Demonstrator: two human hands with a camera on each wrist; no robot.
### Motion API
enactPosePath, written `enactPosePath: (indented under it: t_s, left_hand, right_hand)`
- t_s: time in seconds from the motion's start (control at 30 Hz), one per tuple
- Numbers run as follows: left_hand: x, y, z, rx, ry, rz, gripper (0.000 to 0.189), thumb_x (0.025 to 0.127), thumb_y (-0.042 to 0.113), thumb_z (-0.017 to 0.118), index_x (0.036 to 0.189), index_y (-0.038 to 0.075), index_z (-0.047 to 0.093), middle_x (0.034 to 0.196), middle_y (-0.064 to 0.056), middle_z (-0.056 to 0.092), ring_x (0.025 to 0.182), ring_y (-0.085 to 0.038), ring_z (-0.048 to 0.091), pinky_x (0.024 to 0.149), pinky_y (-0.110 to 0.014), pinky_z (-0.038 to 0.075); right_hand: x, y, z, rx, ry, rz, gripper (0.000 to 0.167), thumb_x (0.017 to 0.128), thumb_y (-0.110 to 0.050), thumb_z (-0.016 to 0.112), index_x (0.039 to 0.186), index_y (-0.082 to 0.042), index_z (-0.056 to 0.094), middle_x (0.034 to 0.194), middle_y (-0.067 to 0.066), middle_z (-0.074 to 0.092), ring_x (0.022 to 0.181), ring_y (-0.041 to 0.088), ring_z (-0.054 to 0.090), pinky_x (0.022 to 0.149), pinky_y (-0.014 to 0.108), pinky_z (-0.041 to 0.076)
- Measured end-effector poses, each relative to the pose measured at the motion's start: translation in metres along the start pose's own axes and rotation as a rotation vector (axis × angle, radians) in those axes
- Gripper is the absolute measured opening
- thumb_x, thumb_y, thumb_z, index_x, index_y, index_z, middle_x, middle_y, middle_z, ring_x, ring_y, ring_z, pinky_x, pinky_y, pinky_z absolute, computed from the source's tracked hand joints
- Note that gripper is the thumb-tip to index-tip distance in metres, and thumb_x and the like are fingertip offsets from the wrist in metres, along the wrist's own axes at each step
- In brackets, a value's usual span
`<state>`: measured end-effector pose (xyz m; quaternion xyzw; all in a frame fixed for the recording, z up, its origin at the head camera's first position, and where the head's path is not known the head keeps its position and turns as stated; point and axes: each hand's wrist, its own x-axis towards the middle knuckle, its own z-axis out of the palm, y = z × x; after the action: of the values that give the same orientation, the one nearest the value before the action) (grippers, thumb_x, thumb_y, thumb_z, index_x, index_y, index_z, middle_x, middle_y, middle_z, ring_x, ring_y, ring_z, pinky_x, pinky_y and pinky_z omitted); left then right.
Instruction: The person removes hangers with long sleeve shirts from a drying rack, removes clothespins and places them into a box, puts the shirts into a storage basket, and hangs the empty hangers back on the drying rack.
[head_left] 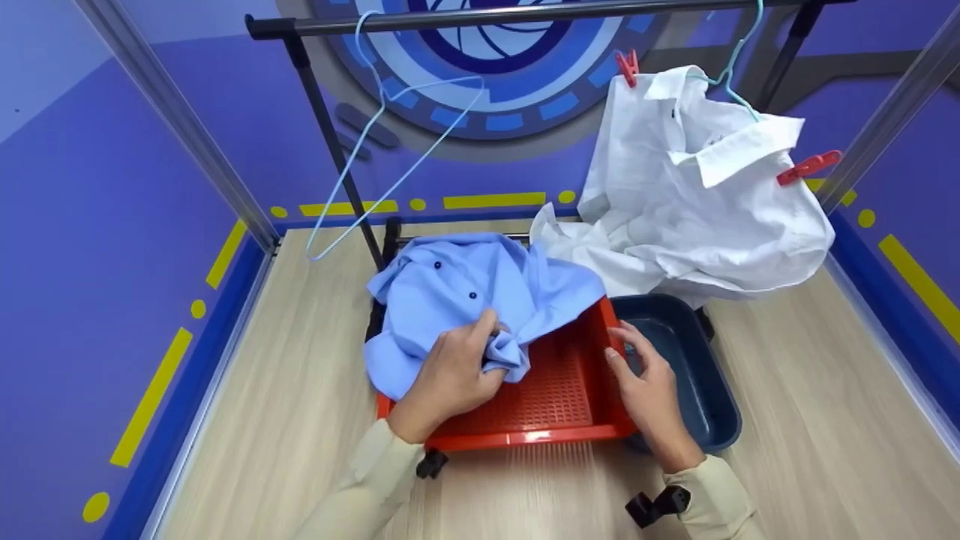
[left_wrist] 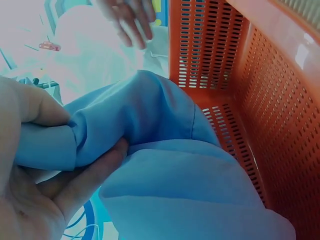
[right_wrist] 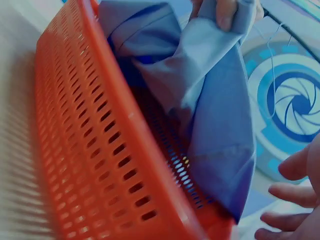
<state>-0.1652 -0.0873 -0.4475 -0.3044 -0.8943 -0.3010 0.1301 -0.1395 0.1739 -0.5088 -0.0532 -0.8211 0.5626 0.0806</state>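
A light blue shirt [head_left: 450,300] with dark buttons lies bunched over the back and left of a red perforated plastic basket [head_left: 525,437]. My left hand [head_left: 457,371] grips a fold of its cloth above the basket; the left wrist view shows thumb and fingers round the blue fabric [left_wrist: 165,170]. At the basket's right rim is my right hand [head_left: 651,382], fingers spread and holding nothing. In the right wrist view its fingers [right_wrist: 290,220] appear beside the basket and the hanging cloth [right_wrist: 220,110].
A dark blue tub [head_left: 686,360] stands right of the basket. Behind, a black rail [head_left: 480,16] carries a bare light blue hanger [head_left: 360,150] and a white shirt [head_left: 675,202] on another hanger, with red clothespins [head_left: 810,167] at its shoulders. Purple walls flank the wooden surface [head_left: 285,390].
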Motion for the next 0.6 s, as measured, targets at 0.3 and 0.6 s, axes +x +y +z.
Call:
enactPosePath:
  t_s: [0.3, 0.6]
  left_hand:
    - [0.0, 0.002, -0.003, -0.043, 0.043, -0.011, 0.017, 0.081, 0.007, 0.059, 0.091, 0.011, 0.046, 0.066, 0.005, 0.04, 0.056, -0.009, 0.042, 0.052, -0.02, 0.031]
    - [0.0, 0.012, 0.005, -0.042, 0.11, 0.039, 0.017, 0.079, 0.008, 0.062, 0.092, 0.011, 0.051, 0.072, 0.003, 0.058, 0.058, -0.008, 0.046, 0.052, -0.022, 0.037]
  right_hand:
    - [0.004, 0.026, 0.007, -0.134, -0.091, 0.078, 0.043, 0.095, -0.006, 0.056, 0.138, -0.012, 0.052, 0.153, 0.017, 0.037, 0.125, 0.037, 0.05, 0.101, 0.055, 0.044]
    - [0.006, 0.036, 0.014, -0.139, -0.031, 0.045, 0.052, 0.086, 0.01, 0.051, 0.134, -0.01, 0.057, 0.144, 0.017, 0.048, 0.126, 0.034, 0.049, 0.105, 0.05, 0.042]
